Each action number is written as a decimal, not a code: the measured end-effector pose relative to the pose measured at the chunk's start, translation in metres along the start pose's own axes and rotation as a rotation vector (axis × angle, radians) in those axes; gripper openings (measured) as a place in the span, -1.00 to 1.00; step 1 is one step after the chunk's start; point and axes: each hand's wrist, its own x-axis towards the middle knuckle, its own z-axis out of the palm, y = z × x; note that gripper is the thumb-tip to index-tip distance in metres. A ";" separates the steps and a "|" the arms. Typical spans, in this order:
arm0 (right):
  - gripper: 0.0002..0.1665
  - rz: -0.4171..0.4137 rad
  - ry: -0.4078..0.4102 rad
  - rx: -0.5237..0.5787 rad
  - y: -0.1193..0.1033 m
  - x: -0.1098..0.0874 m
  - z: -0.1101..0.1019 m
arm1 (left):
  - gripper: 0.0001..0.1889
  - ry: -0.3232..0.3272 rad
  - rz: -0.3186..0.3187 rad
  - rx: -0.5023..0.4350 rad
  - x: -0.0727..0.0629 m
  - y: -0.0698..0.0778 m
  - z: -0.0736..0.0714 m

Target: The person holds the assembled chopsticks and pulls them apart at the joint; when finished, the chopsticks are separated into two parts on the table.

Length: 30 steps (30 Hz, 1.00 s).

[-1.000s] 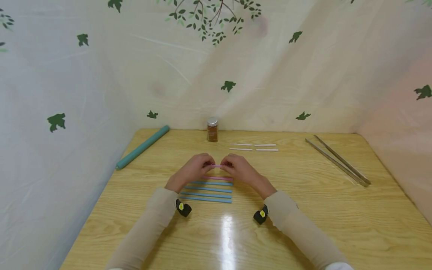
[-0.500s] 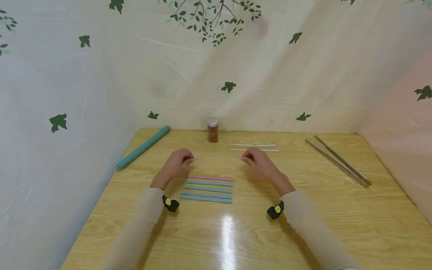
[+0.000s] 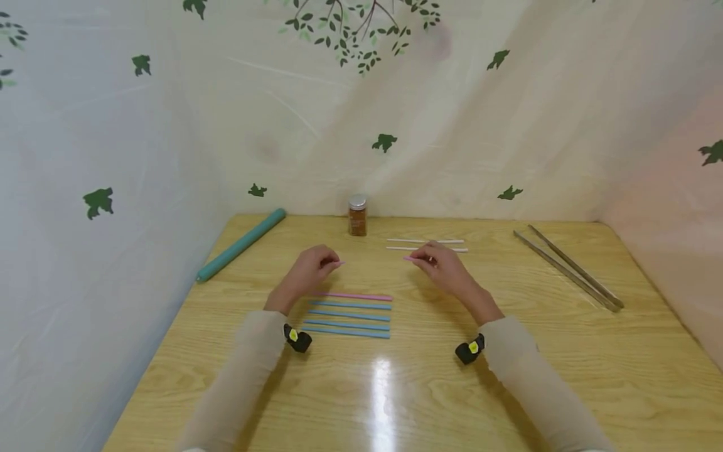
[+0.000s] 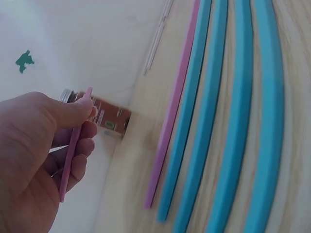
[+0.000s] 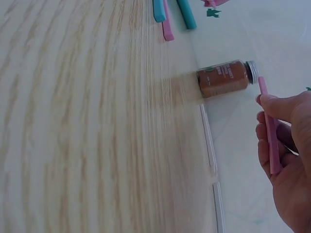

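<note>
My left hand [image 3: 309, 271] pinches a short pink stick piece [image 4: 72, 153] between thumb and fingertips, raised above the table. A similar pink stick piece [image 5: 271, 128] is pinched in my right hand [image 3: 446, 270], and a gap separates the two hands. Nearer my body, a longer pink stick [image 3: 358, 296] lies crosswise on the table. Just in front of it, several blue sticks [image 3: 350, 317] lie in parallel. Behind the right hand are two rows of thin pale sticks [image 3: 403, 240]; the left wrist view shows the jar behind the left fingers.
A brown-filled jar [image 3: 358, 220] with a silver lid stands at the table's back edge. At the back left lies a teal roller-like rod [image 3: 240, 246]. Long metal tongs [image 3: 567, 270] lie on the right of the wooden table [image 3: 486, 395]. A leaf-printed curtain [image 3: 316, 138] surrounds it.
The hands were close together on one pink stick; it parted, and each hand drew away sideways with a piece. Since then the left hand has come slightly right.
</note>
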 end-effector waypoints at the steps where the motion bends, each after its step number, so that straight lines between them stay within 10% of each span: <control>1: -0.85 -0.004 0.006 0.002 0.001 -0.001 -0.001 | -0.86 0.000 0.005 0.003 0.003 0.003 0.002; 30: -0.80 0.294 -0.013 0.084 0.074 -0.025 -0.044 | -0.85 -0.133 0.069 0.018 0.082 0.049 0.079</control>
